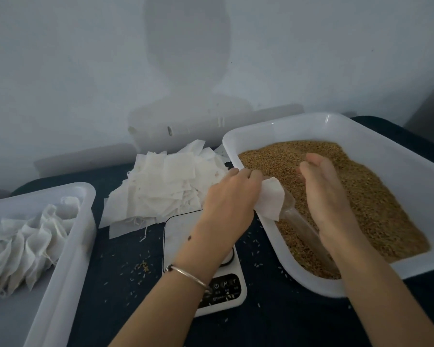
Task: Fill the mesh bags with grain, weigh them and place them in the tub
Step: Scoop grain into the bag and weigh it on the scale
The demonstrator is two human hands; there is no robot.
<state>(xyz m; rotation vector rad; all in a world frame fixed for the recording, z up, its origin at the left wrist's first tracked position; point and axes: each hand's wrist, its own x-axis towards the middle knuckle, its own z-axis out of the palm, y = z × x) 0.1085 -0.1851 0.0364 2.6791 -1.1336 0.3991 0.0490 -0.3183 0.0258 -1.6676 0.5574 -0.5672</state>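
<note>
Background: a plain pale grey-white wall (85, 71) rises directly behind the bench (125, 266), which is covered in dark navy cloth. Dim, even light casts a soft head-and-shoulders shadow (186, 58) on the wall; a darker grey area (431, 111) occupies the right edge

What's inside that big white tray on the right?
The tray holds brown grain. The right hand and a clear scoop cover part of it; the tray's bottom is hidden.
</note>
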